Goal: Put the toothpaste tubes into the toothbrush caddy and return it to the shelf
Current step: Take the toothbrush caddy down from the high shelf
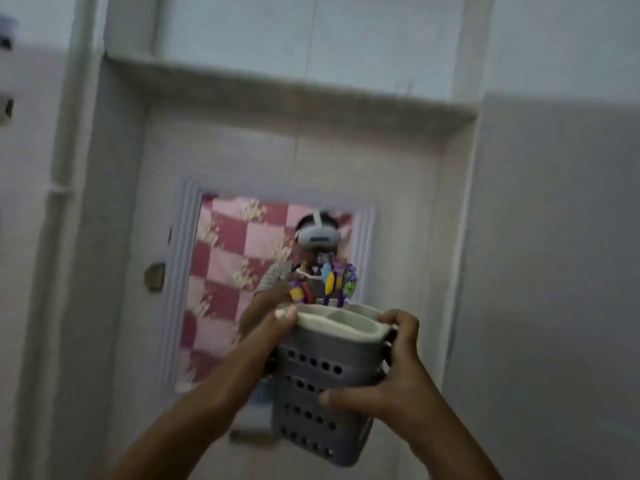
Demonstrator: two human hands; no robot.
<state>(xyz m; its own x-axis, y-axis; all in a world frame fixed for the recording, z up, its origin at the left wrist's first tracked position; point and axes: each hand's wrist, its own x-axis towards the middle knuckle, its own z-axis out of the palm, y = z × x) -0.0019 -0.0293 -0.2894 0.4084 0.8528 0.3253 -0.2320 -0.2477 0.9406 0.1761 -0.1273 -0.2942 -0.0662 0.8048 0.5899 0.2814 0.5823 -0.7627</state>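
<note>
The grey perforated plastic toothbrush caddy (320, 393), with a pale divided insert at its rim, is held up in the air in front of a white-framed wall mirror (263, 271), tipped slightly so its mouth faces the camera. The left hand (277, 323) clamps the caddy's rim at about 10 o'clock, thumb hooked over the lip; the right hand (391, 375) wraps the side at 3 o'clock, thumb pressed across the holed front. Gripping it from both sides likely keeps the load from tipping. Colourful purple-and-yellow toothbrush handles (325, 282) stand out of the far compartments at 12 o'clock. No toothpaste tubes can be made out through the blur. A white ledge-like shelf (294, 88) runs above the mirror at 12 o'clock, well apart from the caddy.
</note>
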